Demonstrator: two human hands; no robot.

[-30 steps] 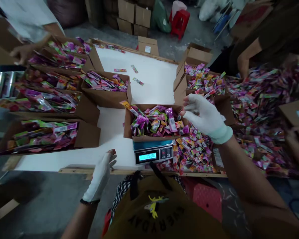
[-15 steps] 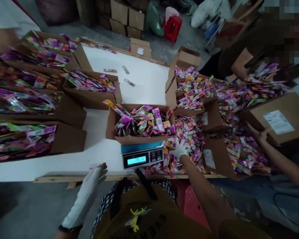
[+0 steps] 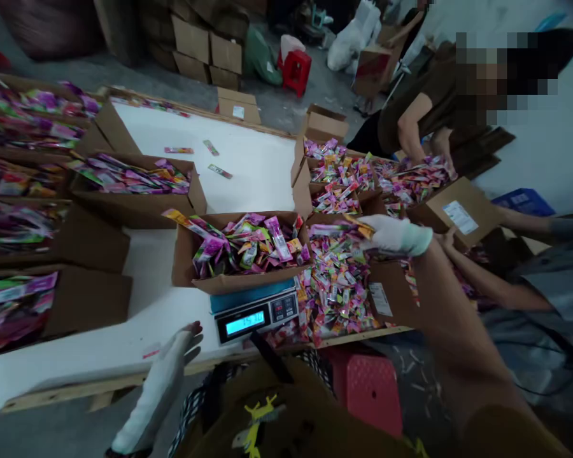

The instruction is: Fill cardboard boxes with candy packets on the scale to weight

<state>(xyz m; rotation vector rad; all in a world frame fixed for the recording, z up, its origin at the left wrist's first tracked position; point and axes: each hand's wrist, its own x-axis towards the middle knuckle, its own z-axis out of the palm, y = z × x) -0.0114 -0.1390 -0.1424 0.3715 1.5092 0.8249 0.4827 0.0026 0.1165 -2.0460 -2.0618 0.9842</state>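
Where your right hand [image 3: 389, 234] hovers: printed packets [image 3: 361, 227], grasped above a loose pile [image 3: 334, 289].
Your left hand [image 3: 177, 353]: released, near the surface [image 3: 158, 299].

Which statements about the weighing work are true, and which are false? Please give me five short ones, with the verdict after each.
1. A carton of packets sits on the scale. True.
2. The scale is switched off. False: its display is lit.
3. The right hand holds packets. True.
4. The right hand is bare. False: it wears a white glove.
5. The left hand is apart from the carton. True.
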